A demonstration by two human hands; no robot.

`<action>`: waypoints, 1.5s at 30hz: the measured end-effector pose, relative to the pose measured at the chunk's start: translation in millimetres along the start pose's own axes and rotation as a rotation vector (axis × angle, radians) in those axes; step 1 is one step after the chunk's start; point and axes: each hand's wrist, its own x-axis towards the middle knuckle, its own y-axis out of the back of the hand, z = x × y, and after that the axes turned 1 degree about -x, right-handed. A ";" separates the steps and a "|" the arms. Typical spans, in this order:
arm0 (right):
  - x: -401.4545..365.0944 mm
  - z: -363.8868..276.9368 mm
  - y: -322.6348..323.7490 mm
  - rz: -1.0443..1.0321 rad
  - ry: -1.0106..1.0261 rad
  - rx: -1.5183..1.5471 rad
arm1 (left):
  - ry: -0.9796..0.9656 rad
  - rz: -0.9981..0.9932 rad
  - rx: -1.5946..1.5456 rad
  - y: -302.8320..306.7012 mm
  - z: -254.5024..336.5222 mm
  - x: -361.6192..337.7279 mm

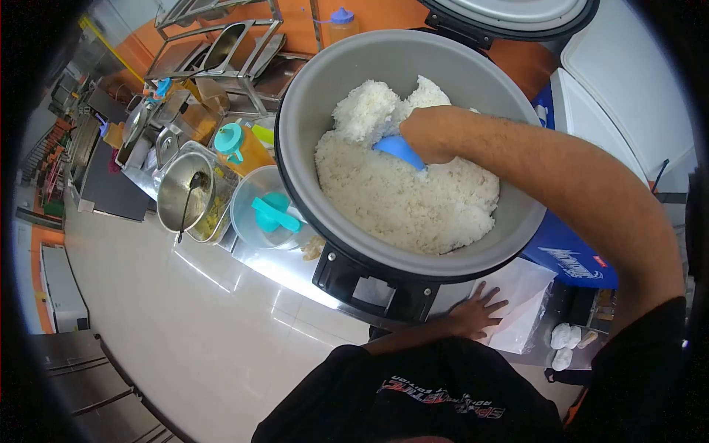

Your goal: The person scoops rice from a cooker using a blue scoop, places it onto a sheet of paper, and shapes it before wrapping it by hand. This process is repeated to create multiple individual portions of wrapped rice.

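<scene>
White cooked rice fills the lower part of a large grey cooker pot. Inside the pot my right hand grips a blue scoop, whose blade rests in the rice. Loose clumps of rice are heaped behind it, toward the far wall. My left hand lies with its fingers spread on white paper sheets, just below the cooker's near edge. It holds nothing.
The cooker's lid stands open at the back. Left of the pot are a clear tub with teal scoops, a steel bowl with a ladle, and a teal-capped bottle. Small white bundles lie at the right.
</scene>
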 end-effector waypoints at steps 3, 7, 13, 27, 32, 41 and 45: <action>-1.7 1.0 -2.4 -0.131 0.001 0.011 | 0.007 0.033 -0.006 0.3 1.6 1.6; -12.5 -7.8 -9.2 -0.164 0.029 0.105 | 0.049 0.030 -0.004 0.5 4.1 9.8; -29.6 -0.9 -15.9 0.041 0.061 0.192 | 0.063 0.020 -0.046 2.1 -1.5 25.5; -6.7 16.6 -27.7 0.212 0.267 -0.046 | -0.228 0.051 -0.014 -34.1 -52.9 29.3; -9.0 14.5 -30.5 0.125 0.251 0.137 | -0.215 0.049 -0.005 -23.4 -73.9 17.6; -23.0 0.6 -11.8 -0.022 0.291 0.301 | -0.081 0.063 0.017 8.5 -123.8 -44.2; -39.2 -2.5 -13.0 0.047 0.297 0.384 | -0.014 0.057 0.050 19.0 -144.7 -84.4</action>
